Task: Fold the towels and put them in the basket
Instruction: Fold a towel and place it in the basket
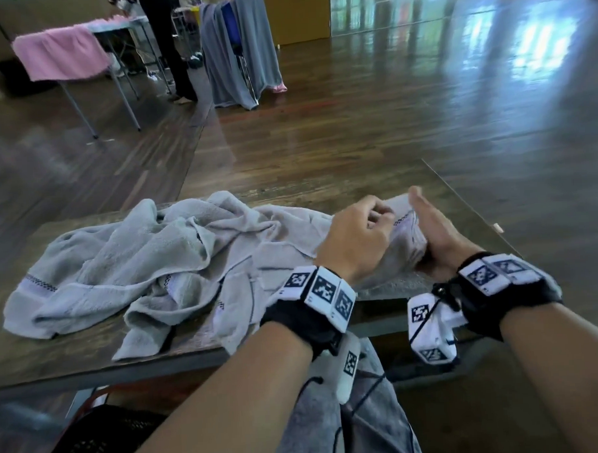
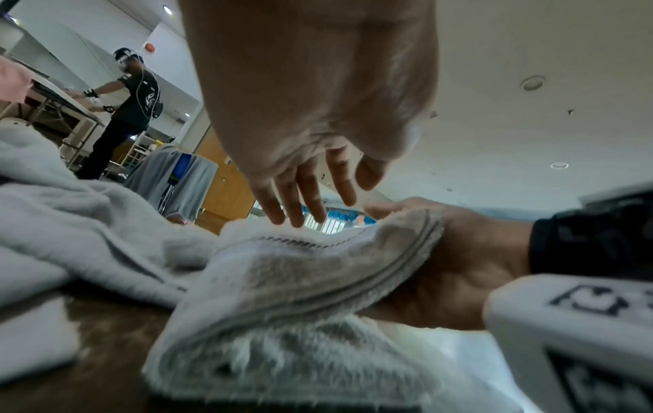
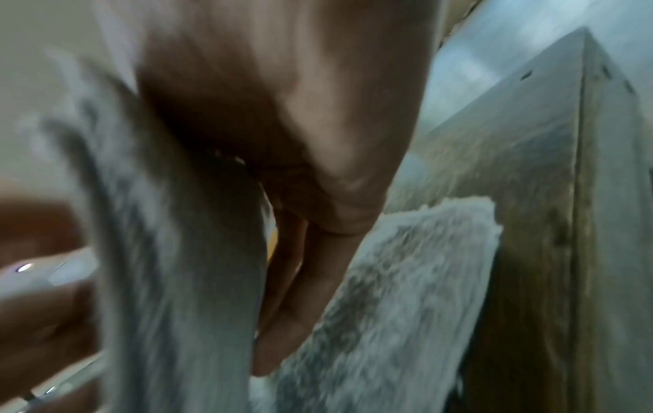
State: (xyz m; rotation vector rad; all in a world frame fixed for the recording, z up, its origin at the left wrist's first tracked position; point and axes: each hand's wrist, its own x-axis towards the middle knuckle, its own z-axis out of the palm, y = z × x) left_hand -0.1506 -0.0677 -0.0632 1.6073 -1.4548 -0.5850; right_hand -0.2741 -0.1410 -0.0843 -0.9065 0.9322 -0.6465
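Observation:
A small folded grey towel (image 1: 406, 237) stands on edge near the right end of the wooden table (image 1: 357, 186), held between my two hands. My left hand (image 1: 376, 216) reaches over it, and its straight fingers (image 2: 300, 212) touch the top edge by the dotted stripe. My right hand (image 1: 423, 207) lies flat against the towel's right side, fingers (image 3: 293, 307) straight, palm (image 2: 459, 251) pressing the layers. Several crumpled grey towels (image 1: 138, 260) lie heaped across the table to the left. A black mesh basket (image 1: 104, 440) sits below the table's near edge at lower left.
The table's right corner (image 1: 496, 228) is close to my right hand. Far back left, a person (image 1: 169, 43) stands at a folding table with a pink towel (image 1: 60, 55). A grey towel (image 1: 238, 47) hangs over a chair on the wooden floor.

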